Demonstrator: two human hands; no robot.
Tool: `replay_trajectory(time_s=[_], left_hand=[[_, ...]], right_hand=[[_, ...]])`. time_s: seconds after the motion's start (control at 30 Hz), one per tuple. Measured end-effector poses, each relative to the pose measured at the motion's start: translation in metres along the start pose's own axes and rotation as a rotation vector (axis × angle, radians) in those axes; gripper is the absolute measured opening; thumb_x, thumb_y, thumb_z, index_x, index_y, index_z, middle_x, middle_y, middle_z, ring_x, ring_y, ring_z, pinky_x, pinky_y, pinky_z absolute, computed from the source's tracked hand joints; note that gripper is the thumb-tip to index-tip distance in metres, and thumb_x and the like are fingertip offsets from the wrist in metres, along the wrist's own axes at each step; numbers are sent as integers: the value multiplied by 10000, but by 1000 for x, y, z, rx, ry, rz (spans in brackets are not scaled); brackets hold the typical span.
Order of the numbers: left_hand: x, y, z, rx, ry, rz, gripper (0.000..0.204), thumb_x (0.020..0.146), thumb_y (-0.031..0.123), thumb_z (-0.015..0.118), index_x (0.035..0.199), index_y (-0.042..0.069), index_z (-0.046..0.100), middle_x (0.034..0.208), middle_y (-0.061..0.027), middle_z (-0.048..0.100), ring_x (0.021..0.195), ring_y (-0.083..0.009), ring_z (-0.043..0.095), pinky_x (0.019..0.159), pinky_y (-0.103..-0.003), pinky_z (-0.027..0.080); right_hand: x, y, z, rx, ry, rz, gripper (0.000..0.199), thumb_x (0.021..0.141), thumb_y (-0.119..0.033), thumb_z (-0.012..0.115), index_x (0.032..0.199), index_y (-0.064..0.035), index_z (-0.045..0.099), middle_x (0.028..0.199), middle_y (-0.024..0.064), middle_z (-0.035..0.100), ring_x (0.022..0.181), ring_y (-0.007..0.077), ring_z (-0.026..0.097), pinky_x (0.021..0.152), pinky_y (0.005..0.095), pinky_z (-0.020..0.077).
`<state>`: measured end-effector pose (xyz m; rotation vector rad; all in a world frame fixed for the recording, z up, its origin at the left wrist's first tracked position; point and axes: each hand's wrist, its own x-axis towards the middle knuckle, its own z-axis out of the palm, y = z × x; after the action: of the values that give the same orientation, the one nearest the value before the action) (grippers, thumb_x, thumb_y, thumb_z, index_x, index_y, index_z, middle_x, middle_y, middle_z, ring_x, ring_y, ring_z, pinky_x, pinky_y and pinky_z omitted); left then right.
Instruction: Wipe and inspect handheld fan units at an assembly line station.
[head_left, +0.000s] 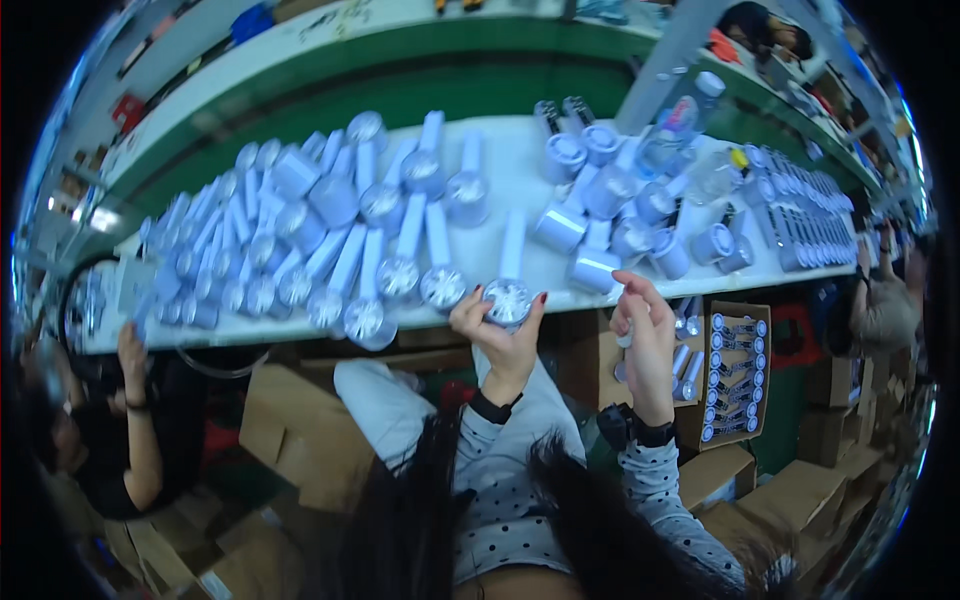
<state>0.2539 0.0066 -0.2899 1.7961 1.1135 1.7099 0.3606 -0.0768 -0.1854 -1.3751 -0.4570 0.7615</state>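
My left hand [503, 352] grips a pale lavender handled device [513, 250] by its round, clear, faceted head, between thumb and fingers. The device's straight handle points away from me over the white table. My right hand [648, 345] is raised at the table's front edge, to the right of that device. Its index finger points up and left while the other fingers curl around a small whitish thing [626, 336], too small to name. Many similar devices [370, 320] lie crowded to the left, clear heads mostly toward me.
More lavender devices [592, 268] lie on the right of the white table [480, 140], beside a clear bottle [672, 125] and rows with dark handles [810, 235]. Below right stands a cardboard box [762, 410] of packed devices. Another person's arm [142, 440] reaches in at left; another person sits far right.
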Motion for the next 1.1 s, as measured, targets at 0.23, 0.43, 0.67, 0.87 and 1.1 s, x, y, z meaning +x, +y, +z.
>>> replay_trajectory(time_s=[0.23,0.43,0.67,0.87,1.1], left_hand=[[1,3,8,446,35,75,677,571,249,830,1021,57,361,1031,-145,421,979,-298,395,834,-415,277],[13,60,-16,94,16,136,687,642,172,791,1129,25,330,1117,-154,401,1034,-292,401,884,-378,347],[40,108,-12,-961,-597,-778,350,821,26,603,1135,-66,480,1019,-85,572,892,-97,547,748,-220,439],[50,106,-6,-922,-504,-833,214,835,0,568,1039,-66,573,936,-69,626,809,-85,584,718,-209,457],[54,104,-10,-977,-509,-908,240,867,44,535,1083,-59,547,985,-64,610,871,-94,576,755,-219,455]], right_hand=[[20,-32,-30,231,7,-20,315,870,9,361,1174,57,429,1019,136,529,951,216,578,839,273,463],[-1,-34,-19,-34,-151,-202,149,823,63,498,958,26,447,1127,231,553,980,198,580,806,250,470],[14,-46,-10,-260,-395,-457,184,789,12,555,967,36,597,1180,174,543,1207,229,410,991,360,317],[89,-62,-55,-420,111,-427,294,812,-180,614,969,65,576,1085,175,570,1003,220,536,861,332,405],[244,-22,-150,-1362,675,-339,731,581,-480,745,976,89,510,947,253,575,873,379,565,790,409,438]])
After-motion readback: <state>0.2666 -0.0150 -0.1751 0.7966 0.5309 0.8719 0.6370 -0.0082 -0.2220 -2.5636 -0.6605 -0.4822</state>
